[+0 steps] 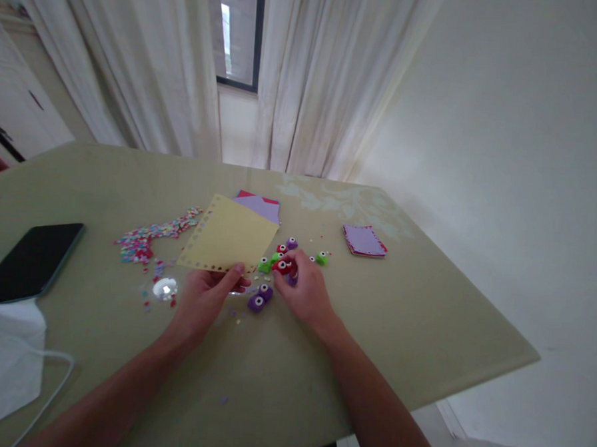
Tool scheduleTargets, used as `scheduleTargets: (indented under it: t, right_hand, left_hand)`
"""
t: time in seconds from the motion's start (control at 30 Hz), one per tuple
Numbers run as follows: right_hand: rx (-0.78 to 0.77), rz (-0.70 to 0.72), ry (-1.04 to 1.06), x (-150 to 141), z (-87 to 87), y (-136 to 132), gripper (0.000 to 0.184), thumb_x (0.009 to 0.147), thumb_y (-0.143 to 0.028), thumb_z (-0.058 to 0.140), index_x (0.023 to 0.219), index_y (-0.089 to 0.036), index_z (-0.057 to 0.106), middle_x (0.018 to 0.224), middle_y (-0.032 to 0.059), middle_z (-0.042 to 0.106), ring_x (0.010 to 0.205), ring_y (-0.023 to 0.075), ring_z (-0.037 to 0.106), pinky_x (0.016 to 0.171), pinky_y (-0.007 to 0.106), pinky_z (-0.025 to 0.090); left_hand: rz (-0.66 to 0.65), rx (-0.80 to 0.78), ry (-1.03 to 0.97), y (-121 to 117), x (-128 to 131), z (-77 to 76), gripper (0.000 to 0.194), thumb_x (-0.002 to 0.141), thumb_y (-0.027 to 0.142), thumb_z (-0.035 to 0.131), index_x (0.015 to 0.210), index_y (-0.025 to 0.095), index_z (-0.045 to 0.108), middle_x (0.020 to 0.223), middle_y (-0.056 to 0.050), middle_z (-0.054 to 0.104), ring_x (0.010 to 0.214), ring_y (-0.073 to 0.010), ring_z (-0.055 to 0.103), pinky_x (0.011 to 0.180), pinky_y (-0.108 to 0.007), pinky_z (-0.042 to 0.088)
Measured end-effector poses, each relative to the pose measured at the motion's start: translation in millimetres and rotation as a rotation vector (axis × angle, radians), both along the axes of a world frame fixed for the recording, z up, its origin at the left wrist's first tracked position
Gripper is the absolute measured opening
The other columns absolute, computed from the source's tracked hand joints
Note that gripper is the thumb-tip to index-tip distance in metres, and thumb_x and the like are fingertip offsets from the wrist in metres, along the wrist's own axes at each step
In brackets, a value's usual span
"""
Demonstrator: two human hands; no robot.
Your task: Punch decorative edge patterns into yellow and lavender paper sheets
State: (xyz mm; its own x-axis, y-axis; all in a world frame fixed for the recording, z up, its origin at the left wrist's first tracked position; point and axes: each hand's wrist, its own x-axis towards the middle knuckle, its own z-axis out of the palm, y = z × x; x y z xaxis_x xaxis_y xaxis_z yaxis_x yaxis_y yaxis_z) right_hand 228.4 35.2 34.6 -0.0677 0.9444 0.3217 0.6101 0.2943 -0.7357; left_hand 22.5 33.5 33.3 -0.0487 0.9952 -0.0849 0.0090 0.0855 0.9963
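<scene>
My left hand (204,297) pinches the near edge of a yellow paper sheet (230,236) that has small holes punched along its border; the sheet is lifted slightly above the table. My right hand (305,289) is closed around a small red paper punch (282,266). Around it lie several little punches: a green one (265,264), a purple one (257,302) near my left thumb, another purple (292,243) and a green one (321,257) further back.
Colourful paper confetti (150,237) lies scattered at the left. A stack of purple and red paper (363,241) sits to the right, more sheets (262,205) behind the yellow one. A black phone (29,261), white cloth (1,355) with cable and the table's right edge (479,293) are near.
</scene>
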Motion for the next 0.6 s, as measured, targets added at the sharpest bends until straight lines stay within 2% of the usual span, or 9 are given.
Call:
scheduleTargets:
  t: [0.07, 0.13, 0.2, 0.27, 0.37, 0.47, 0.53, 0.6]
  right_hand:
    - [-0.159, 0.06, 0.383, -2, 3.7, -2, 0.026, 0.088, -0.031, 0.073, 0.106, -0.023, 0.056, 0.093, 0.0014, 0.068, 0.076, 0.019, 0.064, 0.071, 0.034, 0.056]
    - [-0.306, 0.131, 0.679, -5, 6.5, -5, 0.036, 0.083, -0.036, 0.079, 0.106, -0.025, 0.054, 0.093, -0.0003, 0.068, 0.072, 0.0159, 0.063, 0.064, 0.028, 0.053]
    - [-0.413, 0.171, 0.838, -10, 7.0, -7, 0.039, 0.079, -0.041, 0.084, 0.1, -0.024, 0.057, 0.092, -0.0004, 0.068, 0.07, 0.014, 0.062, 0.063, 0.026, 0.051]
    - [-0.469, 0.167, 0.903, -13, 4.6, -6, 0.038, 0.078, -0.046, 0.085, 0.092, -0.023, 0.058, 0.086, -0.0007, 0.068, 0.067, 0.0128, 0.06, 0.062, 0.025, 0.05]
    - [-0.456, 0.122, 0.888, -16, -0.4, -2, 0.039, 0.076, -0.048, 0.086, 0.086, -0.022, 0.059, 0.081, -0.0015, 0.066, 0.07, 0.0143, 0.062, 0.065, 0.026, 0.051]
    - [-0.418, 0.117, 0.762, -17, -0.8, -2, 0.04, 0.08, -0.054, 0.081, 0.096, -0.023, 0.061, 0.091, 0.0024, 0.07, 0.081, 0.019, 0.068, 0.072, 0.031, 0.055]
    - [-0.259, 0.069, 0.542, -19, 0.9, -12, 0.04, 0.086, -0.056, 0.076, 0.101, -0.023, 0.06, 0.098, 0.0058, 0.069, 0.085, 0.0213, 0.068, 0.075, 0.035, 0.055]
    - [0.043, 0.071, 0.215, -25, 0.1, -31, 0.039, 0.089, -0.059, 0.073, 0.097, -0.024, 0.059, 0.095, 0.0066, 0.067, 0.085, 0.0227, 0.064, 0.077, 0.038, 0.052]
  left_hand:
    - [-0.007, 0.018, 0.02, 0, -1, 0.0, 0.045, 0.076, 0.062, 0.081, 0.079, 0.017, 0.08, 0.069, -0.009, 0.081, 0.063, -0.0245, 0.076, 0.063, -0.032, 0.06]
    - [-0.018, 0.033, 0.031, -1, -1, 0.6, 0.045, 0.077, 0.062, 0.08, 0.077, 0.017, 0.08, 0.069, -0.009, 0.08, 0.063, -0.025, 0.076, 0.063, -0.032, 0.06]
    - [-0.029, 0.046, 0.034, -1, 0, 1.4, 0.044, 0.078, 0.061, 0.08, 0.075, 0.017, 0.079, 0.068, -0.01, 0.08, 0.063, -0.0256, 0.076, 0.062, -0.033, 0.061]
    - [-0.039, 0.056, 0.041, -2, 2, 2.1, 0.044, 0.077, 0.061, 0.08, 0.075, 0.017, 0.079, 0.067, -0.01, 0.08, 0.063, -0.0259, 0.076, 0.062, -0.033, 0.061]
    - [-0.058, 0.051, 0.046, -3, 4, 2.8, 0.044, 0.077, 0.06, 0.08, 0.076, 0.017, 0.08, 0.068, -0.01, 0.081, 0.063, -0.0262, 0.077, 0.062, -0.033, 0.061]
    - [-0.058, 0.032, 0.015, -4, 6, 2.4, 0.043, 0.076, 0.058, 0.08, 0.082, 0.016, 0.081, 0.075, -0.011, 0.083, 0.07, -0.0281, 0.08, 0.066, -0.034, 0.064]
    - [-0.031, 0.022, 0.013, -4, 6, 1.0, 0.043, 0.077, 0.058, 0.08, 0.085, 0.016, 0.082, 0.079, -0.011, 0.084, 0.074, -0.0293, 0.081, 0.069, -0.036, 0.065]
    - [0.024, 0.014, 0.042, -1, 4, -1.4, 0.043, 0.078, 0.058, 0.078, 0.082, 0.015, 0.081, 0.079, -0.012, 0.084, 0.075, -0.0295, 0.081, 0.07, -0.036, 0.064]
